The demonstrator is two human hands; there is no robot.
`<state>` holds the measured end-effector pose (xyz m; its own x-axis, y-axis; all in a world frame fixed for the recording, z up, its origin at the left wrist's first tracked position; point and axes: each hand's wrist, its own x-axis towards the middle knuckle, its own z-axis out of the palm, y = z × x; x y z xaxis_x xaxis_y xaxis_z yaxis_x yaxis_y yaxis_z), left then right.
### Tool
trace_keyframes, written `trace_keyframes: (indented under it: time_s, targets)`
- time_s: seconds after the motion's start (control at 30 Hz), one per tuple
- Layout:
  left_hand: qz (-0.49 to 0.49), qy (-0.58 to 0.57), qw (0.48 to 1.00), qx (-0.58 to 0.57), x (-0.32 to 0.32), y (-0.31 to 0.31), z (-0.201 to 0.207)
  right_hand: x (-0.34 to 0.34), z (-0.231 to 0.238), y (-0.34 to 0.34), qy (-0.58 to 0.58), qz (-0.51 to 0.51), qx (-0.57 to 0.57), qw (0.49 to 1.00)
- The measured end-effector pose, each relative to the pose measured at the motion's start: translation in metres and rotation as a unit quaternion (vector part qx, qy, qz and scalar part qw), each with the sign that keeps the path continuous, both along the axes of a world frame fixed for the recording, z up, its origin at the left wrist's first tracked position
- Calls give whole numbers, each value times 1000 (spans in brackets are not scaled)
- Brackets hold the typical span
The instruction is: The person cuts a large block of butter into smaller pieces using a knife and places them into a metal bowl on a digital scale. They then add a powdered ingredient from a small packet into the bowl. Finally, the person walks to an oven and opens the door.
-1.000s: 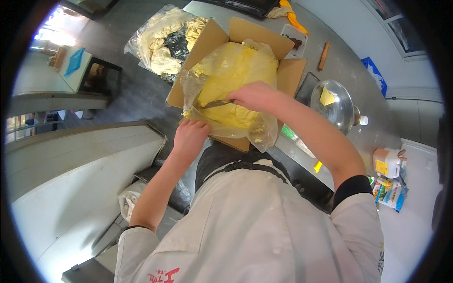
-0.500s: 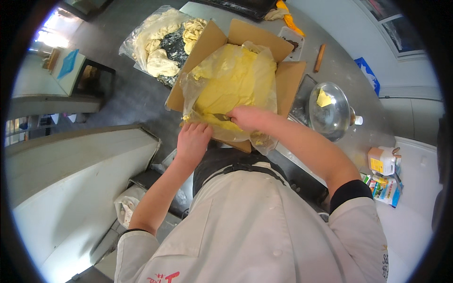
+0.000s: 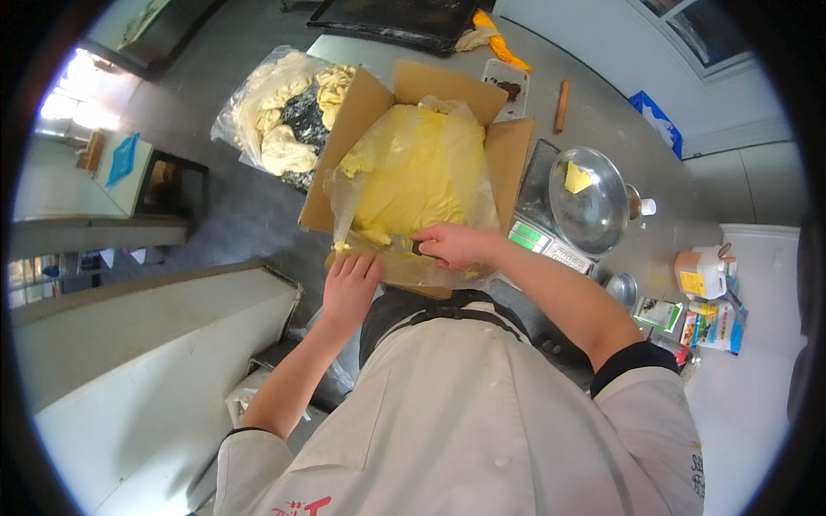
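Note:
An open cardboard box (image 3: pixel 344 129) stands in front of me, lined with a clear plastic bag (image 3: pixel 482 185). A large mass of yellow, butter-like fat (image 3: pixel 417 168) fills it. My right hand (image 3: pixel 456 247) is closed around a small dark-handled blade (image 3: pixel 417 248) at the near side of the fat; whether it is a knife or a scraper I cannot tell. At the box's near left corner, my left hand (image 3: pixel 353 279) grips the bag's edge, fingers curled over it. A loose yellow lump (image 3: pixel 374 235) lies by the blade.
Right of the box, a clear bowl (image 3: pixel 589 219) holding a yellow piece (image 3: pixel 577 178) stands by a scale (image 3: pixel 551 247). Beyond are a rolling pin (image 3: pixel 562 107) and a small tray (image 3: pixel 516 79). Bagged dough (image 3: pixel 288 150) lies left; a black baking tray (image 3: pixel 387 24) sits at the back.
My view has shifted, bringing the scale into sight. The right hand has drawn the blade nearer to me, and a lump of fat stands apart there. My left hand keeps its hold.

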<state>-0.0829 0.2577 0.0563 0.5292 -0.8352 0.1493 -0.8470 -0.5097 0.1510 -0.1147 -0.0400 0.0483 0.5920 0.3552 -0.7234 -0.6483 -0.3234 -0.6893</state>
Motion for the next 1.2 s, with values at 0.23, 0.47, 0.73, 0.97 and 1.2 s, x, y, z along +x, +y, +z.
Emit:
trace_keyframes:
  time_s: [0.23, 0.47, 0.73, 0.97, 1.2]
  targets:
    - [-20, 97, 995, -13, -2, 2, 39, -55, 46, -15, -178, -72, -61, 980]
    - [272, 508, 765, -288, 2, -91, 76, -137, 118, -22, -299, -149, -275, 902]
    - [163, 622, 715, -274, -7, -239, 113, -204, 138, -41, -351, -261, -410, 800]
    - [30, 534, 828, -168, -12, -335, 99, -282, 146, -80, -340, -496, -367, 709]
    - [-149, 249, 957, -14, -28, -412, 57, -342, 144, -123, -203, -594, -367, 687]
